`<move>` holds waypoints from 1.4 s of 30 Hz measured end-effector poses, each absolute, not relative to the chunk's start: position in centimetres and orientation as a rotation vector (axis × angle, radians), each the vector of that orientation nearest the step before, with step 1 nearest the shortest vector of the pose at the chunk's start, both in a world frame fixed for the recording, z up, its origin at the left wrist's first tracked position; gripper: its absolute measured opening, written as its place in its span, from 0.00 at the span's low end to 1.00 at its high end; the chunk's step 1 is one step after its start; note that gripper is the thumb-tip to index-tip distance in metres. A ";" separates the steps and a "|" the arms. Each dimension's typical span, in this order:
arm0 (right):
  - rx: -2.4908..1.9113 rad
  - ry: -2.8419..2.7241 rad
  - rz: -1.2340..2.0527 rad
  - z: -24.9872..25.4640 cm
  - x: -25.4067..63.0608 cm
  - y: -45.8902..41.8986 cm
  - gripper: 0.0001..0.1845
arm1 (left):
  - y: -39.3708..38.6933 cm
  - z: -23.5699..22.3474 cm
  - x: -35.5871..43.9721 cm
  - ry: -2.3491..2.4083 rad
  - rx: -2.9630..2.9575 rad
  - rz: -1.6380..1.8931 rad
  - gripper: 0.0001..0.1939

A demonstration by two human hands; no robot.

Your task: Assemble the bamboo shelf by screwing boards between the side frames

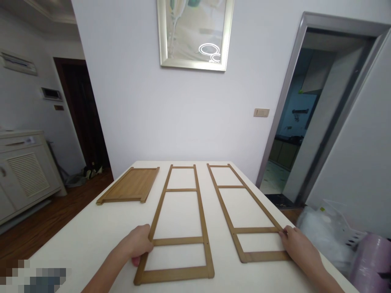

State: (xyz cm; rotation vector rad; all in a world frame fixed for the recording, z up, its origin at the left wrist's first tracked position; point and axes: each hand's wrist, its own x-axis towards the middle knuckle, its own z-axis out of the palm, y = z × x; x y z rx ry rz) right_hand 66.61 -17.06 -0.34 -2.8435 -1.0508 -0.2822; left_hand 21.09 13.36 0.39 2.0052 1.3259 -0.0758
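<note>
Two long wooden ladder-like frames lie flat side by side on a white table (pixel 91 232). My left hand (pixel 139 244) curls around the left rail of the left frame (pixel 180 241), near its lower crossbar. My right hand (pixel 297 244) rests on the right rail of the right frame (pixel 244 232), with its fingertips pinching the rail by the lower crossbar. A flat wooden slatted panel (pixel 131 185) lies further back on the left, away from both hands.
The table's far edge meets a white wall with a framed picture (pixel 194 32). An open doorway (pixel 308 122) is at the right. Plastic bags and a white basket (pixel 336 236) sit right of the table. A white cabinet (pixel 24 171) stands on the left over wooden floor.
</note>
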 end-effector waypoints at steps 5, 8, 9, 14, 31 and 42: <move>-2.881 -1.107 -0.513 -0.3 66.1 -17.0 0.17 | 14.0 0.3 20.5 1.285 2.014 -0.071 0.09; -2.780 -1.157 -0.787 0.1 64.8 -16.5 0.17 | 15.5 -0.1 20.4 1.345 2.046 0.093 0.13; -2.729 -1.193 -0.835 0.2 64.3 -16.3 0.17 | 16.2 -0.2 20.4 1.402 2.074 0.166 0.14; -2.518 -1.333 -0.840 -0.2 62.3 -14.9 0.17 | 19.4 -0.9 21.0 1.691 2.126 0.384 0.17; -2.284 -1.438 -0.758 -2.5 62.3 -14.5 0.16 | 24.5 -1.3 23.6 1.884 2.099 0.549 0.26; -2.246 -1.442 -0.698 -2.7 62.3 -14.3 0.17 | 22.9 -1.1 22.8 1.792 1.822 0.840 0.19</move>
